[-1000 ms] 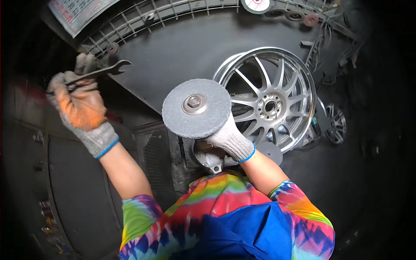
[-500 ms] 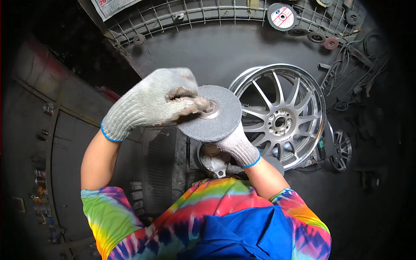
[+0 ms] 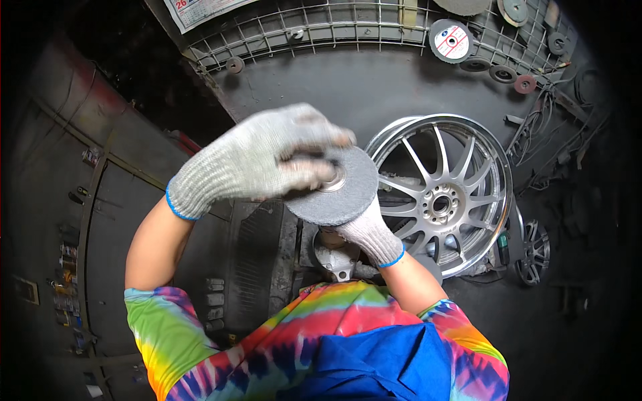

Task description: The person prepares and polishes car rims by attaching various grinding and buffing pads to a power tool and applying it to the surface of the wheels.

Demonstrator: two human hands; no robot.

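Observation:
My gloved left hand (image 3: 261, 154) reaches over a grey abrasive disc (image 3: 344, 204), thumb at its metal centre hub (image 3: 338, 181), fingers blurred, their grip unclear. The wrench seen earlier is not visible. My gloved right hand (image 3: 372, 237) sits beneath the disc, its fingers hidden by it. Below the disc is a metal machine housing (image 3: 336, 260). A silver multi-spoke wheel rim (image 3: 463, 167) lies just to the right.
A wire rack (image 3: 348, 30) with discs (image 3: 525, 84) spans the back, beside a calendar (image 3: 204, 12). Cables (image 3: 555, 113) hang at right, near a smaller wheel (image 3: 533, 250). A dark panel with hung items (image 3: 67, 274) stands at left.
My left hand has swung from the upper left, where it held a wrench, onto the disc's centre, turning back-up. The surroundings appear shifted down and right in the picture.

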